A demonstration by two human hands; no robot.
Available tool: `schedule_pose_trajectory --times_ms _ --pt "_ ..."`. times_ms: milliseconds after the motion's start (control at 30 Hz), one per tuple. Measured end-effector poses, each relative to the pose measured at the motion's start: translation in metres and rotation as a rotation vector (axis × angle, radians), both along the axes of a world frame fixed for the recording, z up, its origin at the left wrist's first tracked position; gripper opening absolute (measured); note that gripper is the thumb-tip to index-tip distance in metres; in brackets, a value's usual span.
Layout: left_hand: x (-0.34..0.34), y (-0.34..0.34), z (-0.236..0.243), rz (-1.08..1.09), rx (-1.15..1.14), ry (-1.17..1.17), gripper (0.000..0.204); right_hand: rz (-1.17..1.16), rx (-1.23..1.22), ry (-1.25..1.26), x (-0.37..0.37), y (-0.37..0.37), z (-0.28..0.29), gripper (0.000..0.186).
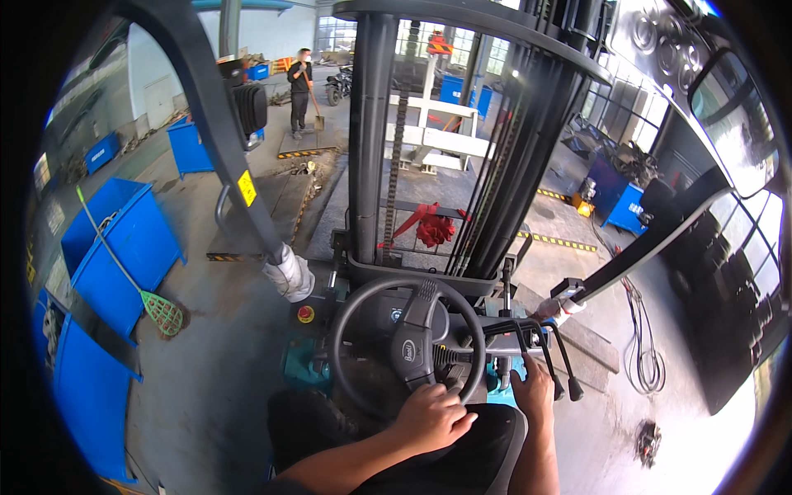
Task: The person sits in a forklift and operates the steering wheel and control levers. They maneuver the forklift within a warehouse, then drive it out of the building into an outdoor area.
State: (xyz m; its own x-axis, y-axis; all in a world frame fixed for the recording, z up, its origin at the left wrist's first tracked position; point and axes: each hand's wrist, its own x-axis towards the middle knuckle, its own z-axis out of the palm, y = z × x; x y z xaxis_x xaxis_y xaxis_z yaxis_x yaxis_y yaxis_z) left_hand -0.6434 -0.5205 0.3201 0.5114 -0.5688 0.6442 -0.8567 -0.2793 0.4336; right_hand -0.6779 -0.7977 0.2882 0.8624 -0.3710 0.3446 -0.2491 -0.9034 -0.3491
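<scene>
The left hand (431,415) is gripping the lower rim of the black steering wheel (406,338), fingers curled together around it at about 5 o'clock on the ring; the wheel is sitting low in the middle of the view, its thick spoke running from the hub up toward 12 o'clock. The right hand (534,388) is closing on the black control levers (540,351) just beside the wheel at 3 o'clock, their shafts leaning up and away from the person. Straight ahead the forklift mast (388,132) is rising upright, blocking the forward view. Blue bins (124,239) are standing at 9 o'clock, a green-headed broom (161,312) is leaning beside them, and another person (299,81) is standing well apart at 11 o'clock.
</scene>
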Motion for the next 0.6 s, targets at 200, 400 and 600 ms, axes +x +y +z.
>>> schedule_pose_trajectory --times_ms 200,400,600 --pt "0.002 0.042 -0.001 0.017 -0.046 -0.007 0.031 -0.088 0.073 0.114 0.005 0.000 0.000 0.056" --pt "0.008 0.052 -0.004 0.051 -0.068 -0.072 0.028 -0.128 0.063 0.148 0.008 -0.001 0.002 0.054" --pt "0.010 0.053 -0.003 0.042 -0.097 -0.109 0.032 -0.126 0.074 0.178 0.007 -0.002 0.005 0.056"
